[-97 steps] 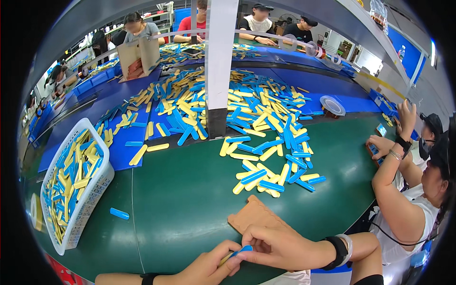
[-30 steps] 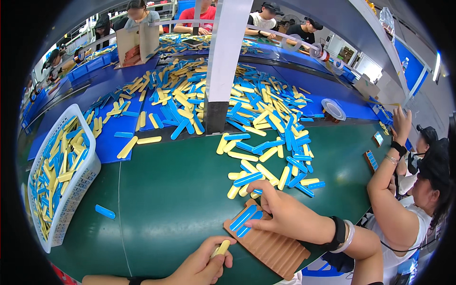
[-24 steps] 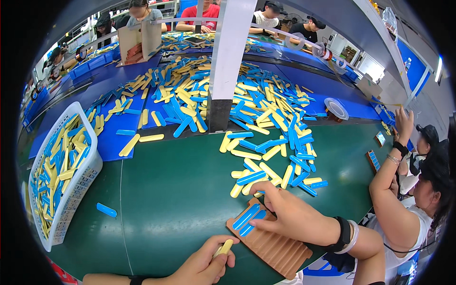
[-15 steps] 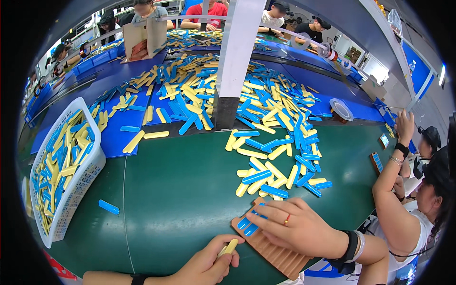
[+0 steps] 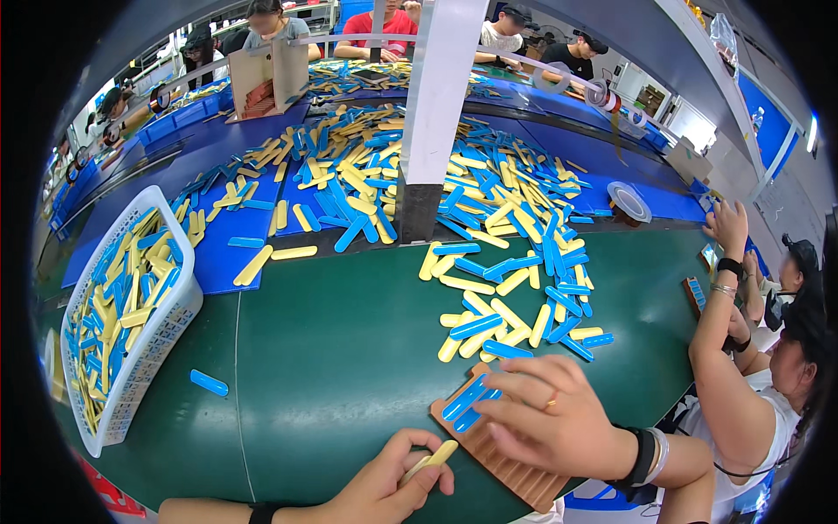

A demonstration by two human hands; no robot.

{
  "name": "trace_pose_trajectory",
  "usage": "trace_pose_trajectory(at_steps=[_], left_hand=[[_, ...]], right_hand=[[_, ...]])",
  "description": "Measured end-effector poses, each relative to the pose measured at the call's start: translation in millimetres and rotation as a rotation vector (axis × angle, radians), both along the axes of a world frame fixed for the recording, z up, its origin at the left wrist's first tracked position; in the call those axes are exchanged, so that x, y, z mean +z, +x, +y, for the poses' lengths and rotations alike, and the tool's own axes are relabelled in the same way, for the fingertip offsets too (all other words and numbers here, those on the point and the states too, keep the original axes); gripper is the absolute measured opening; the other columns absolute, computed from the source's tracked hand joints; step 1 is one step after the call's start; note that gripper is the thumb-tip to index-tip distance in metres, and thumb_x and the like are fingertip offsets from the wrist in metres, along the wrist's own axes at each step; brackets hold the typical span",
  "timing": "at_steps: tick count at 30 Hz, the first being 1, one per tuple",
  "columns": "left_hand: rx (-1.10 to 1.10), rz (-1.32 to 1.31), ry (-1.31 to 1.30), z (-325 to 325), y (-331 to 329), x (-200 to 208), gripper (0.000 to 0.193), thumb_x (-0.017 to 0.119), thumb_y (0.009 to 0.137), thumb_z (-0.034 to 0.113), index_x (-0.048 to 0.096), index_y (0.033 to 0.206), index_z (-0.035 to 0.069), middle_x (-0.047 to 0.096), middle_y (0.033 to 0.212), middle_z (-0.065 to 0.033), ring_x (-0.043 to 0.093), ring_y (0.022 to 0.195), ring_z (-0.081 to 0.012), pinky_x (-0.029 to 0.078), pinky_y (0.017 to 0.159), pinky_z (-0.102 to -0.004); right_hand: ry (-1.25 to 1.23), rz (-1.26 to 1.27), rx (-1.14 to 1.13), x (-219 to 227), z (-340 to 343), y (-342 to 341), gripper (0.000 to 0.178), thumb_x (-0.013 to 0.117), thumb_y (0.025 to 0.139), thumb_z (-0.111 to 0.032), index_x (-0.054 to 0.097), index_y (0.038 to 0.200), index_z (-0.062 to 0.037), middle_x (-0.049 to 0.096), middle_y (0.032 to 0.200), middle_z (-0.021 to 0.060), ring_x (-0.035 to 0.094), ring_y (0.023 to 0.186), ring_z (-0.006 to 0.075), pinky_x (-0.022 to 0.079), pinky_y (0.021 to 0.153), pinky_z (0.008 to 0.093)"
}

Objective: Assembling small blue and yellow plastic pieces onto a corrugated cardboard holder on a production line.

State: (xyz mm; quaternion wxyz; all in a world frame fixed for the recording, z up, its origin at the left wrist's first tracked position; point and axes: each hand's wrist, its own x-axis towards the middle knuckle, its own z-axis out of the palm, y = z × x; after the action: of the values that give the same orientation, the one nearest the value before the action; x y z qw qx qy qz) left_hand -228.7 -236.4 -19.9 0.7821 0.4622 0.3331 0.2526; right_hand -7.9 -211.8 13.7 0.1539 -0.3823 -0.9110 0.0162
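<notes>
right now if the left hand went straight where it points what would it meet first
Likely the edge of the brown ridged tray, up and right of the left hand and its yellow strip; depth is unclear, so it might pass above.

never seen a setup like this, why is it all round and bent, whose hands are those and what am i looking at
There's no machine here: these are a person's bare hands, seen from a wide fisheye camera on their head, which bends straight edges. The left hand holds a yellow strip. The right hand is over a brown grooved tray with blue strips in it; whether it grips anything is unclear. Loose blue and yellow strips spill onto the green worktop, and more fill the white basket at left.
</notes>
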Motion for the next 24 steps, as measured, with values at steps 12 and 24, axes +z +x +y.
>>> trace_pose_trajectory(at_steps=[12, 24], left_hand=[[-0.088, -0.099, 0.12, -8, -1, 0, 0.013, 0.038, 0.096, 0.011, 0.037, 0.108, 0.005, 0.049, 0.082, -0.0031, 0.039, 0.068, -0.0053, 0.033, 0.063, -0.0178], [0.069, 0.068, 0.14, -1, -1, -4, 0.016, 0.038, 0.096, 0.013, 0.04, 0.112, 0.01, 0.042, 0.072, 0.0013, 0.032, 0.051, -0.002, 0.025, 0.044, -0.0153]], right_hand=[[-1.177, 0.899, -0.367, 16, -11, 3, 0.013, 0.066, 0.082, -0.011, 0.065, 0.092, -0.0029, 0.065, 0.077, 0.0021, 0.059, 0.07, 0.0045, 0.049, 0.065, 0.0202], [0.095, -0.128, 0.09, -21, -26, 14, 0.031, 0.066, 0.073, -0.012, 0.059, 0.1, 0.0011, 0.06, 0.1, 0.0117, 0.061, 0.092, 0.0257, 0.053, 0.075, 0.0323]])
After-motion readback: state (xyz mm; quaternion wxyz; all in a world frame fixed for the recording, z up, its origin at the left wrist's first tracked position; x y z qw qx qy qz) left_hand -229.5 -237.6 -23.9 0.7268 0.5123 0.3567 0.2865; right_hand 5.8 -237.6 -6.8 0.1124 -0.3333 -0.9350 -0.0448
